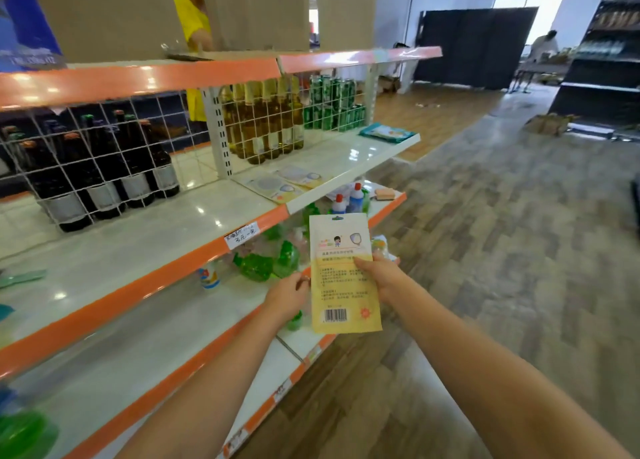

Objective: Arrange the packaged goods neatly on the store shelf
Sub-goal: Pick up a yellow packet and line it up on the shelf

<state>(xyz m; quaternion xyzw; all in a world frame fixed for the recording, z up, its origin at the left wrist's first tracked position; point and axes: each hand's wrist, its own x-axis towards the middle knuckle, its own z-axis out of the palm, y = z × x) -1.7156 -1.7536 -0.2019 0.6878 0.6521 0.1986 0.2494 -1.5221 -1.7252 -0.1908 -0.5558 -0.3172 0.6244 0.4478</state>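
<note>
Orange-edged shelves (145, 81) run along the left of a shop aisle, with dark bottles (104, 167) behind wire mesh. Both hands hold a yellow packet (341, 271) upright in front of the shelf edge, barcode side facing the camera. Right hand (377, 273) pinches its right edge, thumb on the front. Left hand (289, 294) seems to grip the left edge, though its fingers are hidden. Two similar packets (284, 183) lie flat on the middle shelf.

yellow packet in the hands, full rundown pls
The packet is a flat, glossy pouch, pale yellow, with a dark hang tab on top, a cartoon child, printed text blocks, a barcode and an orange sun mark near the bottom. It is upright, printed face to the camera, in front of the lower shelf edges. The right hand pinches its right edge, thumb on the face; the left hand grips its left edge.
</note>
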